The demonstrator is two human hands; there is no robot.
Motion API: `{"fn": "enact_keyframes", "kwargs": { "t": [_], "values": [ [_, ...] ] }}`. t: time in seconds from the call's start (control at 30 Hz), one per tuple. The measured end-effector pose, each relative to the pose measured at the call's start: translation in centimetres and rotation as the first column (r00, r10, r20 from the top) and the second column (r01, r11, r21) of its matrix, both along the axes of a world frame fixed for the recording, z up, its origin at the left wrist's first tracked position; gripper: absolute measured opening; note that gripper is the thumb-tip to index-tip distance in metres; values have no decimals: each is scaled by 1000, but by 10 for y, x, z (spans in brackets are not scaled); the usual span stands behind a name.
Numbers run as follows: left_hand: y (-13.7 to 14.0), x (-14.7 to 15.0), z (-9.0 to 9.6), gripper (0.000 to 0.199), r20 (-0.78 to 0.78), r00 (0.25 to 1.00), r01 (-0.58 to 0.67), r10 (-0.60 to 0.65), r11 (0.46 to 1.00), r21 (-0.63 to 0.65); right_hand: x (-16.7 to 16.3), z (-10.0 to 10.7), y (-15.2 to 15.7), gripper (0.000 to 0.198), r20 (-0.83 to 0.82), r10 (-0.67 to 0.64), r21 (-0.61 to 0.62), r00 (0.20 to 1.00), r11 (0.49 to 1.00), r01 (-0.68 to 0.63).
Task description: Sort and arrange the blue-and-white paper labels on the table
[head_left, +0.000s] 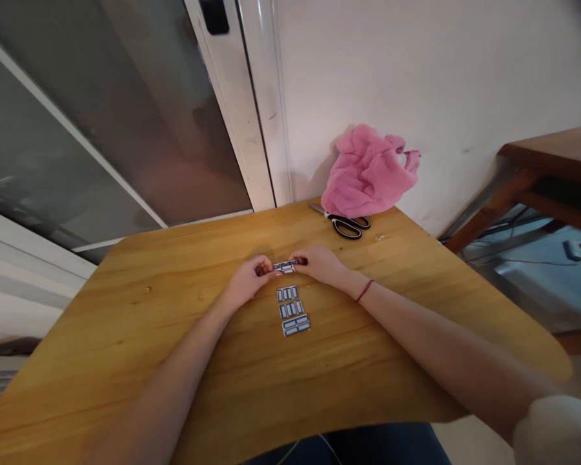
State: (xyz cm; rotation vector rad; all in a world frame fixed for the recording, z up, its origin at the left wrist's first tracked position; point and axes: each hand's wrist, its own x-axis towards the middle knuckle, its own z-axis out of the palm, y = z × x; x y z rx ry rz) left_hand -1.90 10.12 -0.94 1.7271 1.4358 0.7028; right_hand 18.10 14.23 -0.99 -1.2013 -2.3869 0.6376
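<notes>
Nearest, a pale sleeve (pixel 556 426) is covering the right elbow, and both bare forearms are reaching forward over the tabletop (pixel 213 400), angling inward from either side. Between them, three blue-edged cards are lying in a column: the near card (pixel 295 325), the middle card (pixel 291 309) just beyond it, and the far card (pixel 287 293) beyond that. Past this column, the two hands are facing each other across the held card (pixel 285 268). The left hand (pixel 249 281) is curling its fingers inward, its grip closing in a pinch on the card's left end. The right hand (pixel 319 263) is bending in from the wrist, where a red string (pixel 365 290) is circling, and its grip is pinching the right end between thumb and fingers. The held card is showing a dark upper edge; whether it is one layer or several, I cannot tell. Farther off, black-handled scissors (pixel 347 226) are lying near the tabletop's back edge, right beside a pink cloth (pixel 368 174) that is leaning against the wall (pixel 416 71).
</notes>
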Motion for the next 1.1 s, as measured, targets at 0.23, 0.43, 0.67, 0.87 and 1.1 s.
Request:
{"fn": "enact_keyframes", "kwargs": {
  "t": [0.23,0.43,0.67,0.87,1.1],
  "values": [
    [4,4,-7,24,-98,994,64,-45,977,202,0,1,-2,21,19,60,36,998,998,-61],
    [-2,6,-5,16,-234,969,152,-82,941,303,2,1,0,17,-10,63,-12,998,998,-63],
    [-3,8,-5,15,-234,972,34,34,960,280,5,-8,8,37,-133,108,-105,985,987,-123],
    [-4,7,-6,15,-278,960,40,44,957,287,5,-12,8,34,-171,113,-104,979,986,-132],
    [0,5,-10,17,-193,980,7,48,963,271,-3,-5,-2,28,-103,85,-1,991,996,-86]
  ]
}}
